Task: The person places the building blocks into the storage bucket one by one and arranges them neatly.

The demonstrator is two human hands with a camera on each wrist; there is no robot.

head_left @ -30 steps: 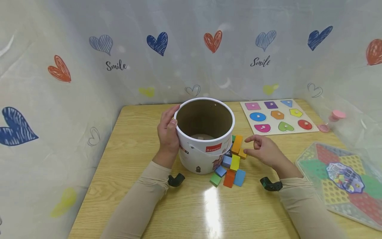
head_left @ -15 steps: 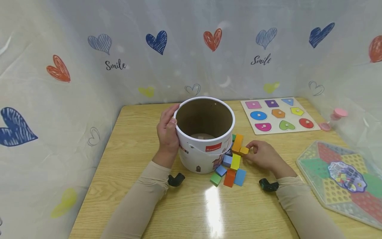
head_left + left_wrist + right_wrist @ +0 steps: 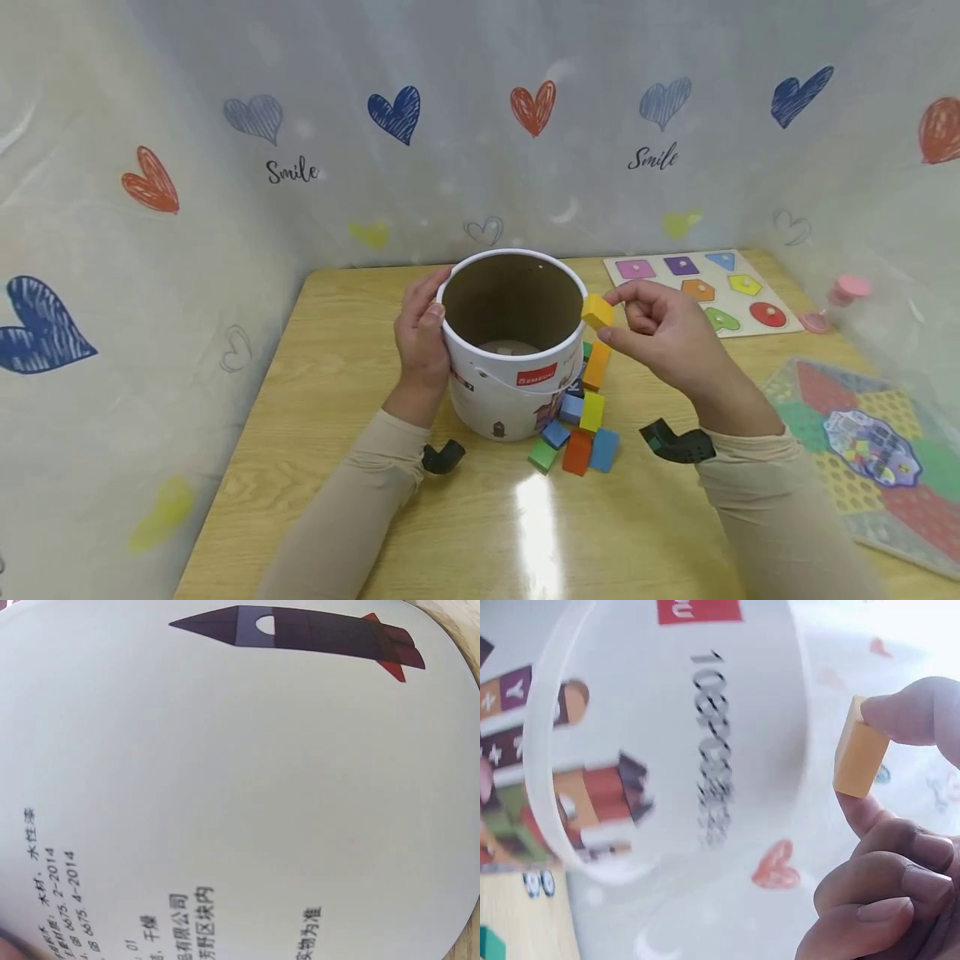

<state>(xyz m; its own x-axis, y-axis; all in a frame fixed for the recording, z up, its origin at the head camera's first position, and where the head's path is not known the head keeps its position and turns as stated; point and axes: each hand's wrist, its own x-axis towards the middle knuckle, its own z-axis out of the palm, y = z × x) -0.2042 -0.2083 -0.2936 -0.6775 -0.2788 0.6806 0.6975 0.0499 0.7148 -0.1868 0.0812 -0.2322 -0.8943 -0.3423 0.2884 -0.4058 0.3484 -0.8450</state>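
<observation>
My left hand (image 3: 424,346) grips the left side of a white bucket (image 3: 487,400), thumb at the rim and fingers along the outer wall. The bucket stands upright, its inner floor partly visible. Between thumb and index finger, my right hand (image 3: 667,333) pinches a yellow-orange block (image 3: 597,312) just beside the bucket's right rim. In the right wrist view that block (image 3: 861,754) is held clear of the bucket wall, the other fingers curled. Several coloured blocks lie against the bucket's right foot, among them an orange block (image 3: 597,367), a yellow block (image 3: 592,412) and a red block (image 3: 577,452).
A shape puzzle board (image 3: 750,312) lies at the back right, partly behind my right hand. A pink sand timer (image 3: 849,289) stands to its right. A hexagonal game board (image 3: 870,442) lies on the right of the wooden table (image 3: 300,400). Printed curtains enclose the back and sides.
My right hand has reached the yellow-orange block beside the pile, pinched it and lifted it up to the bucket's right rim. The left hand has kept its hold on the bucket.
</observation>
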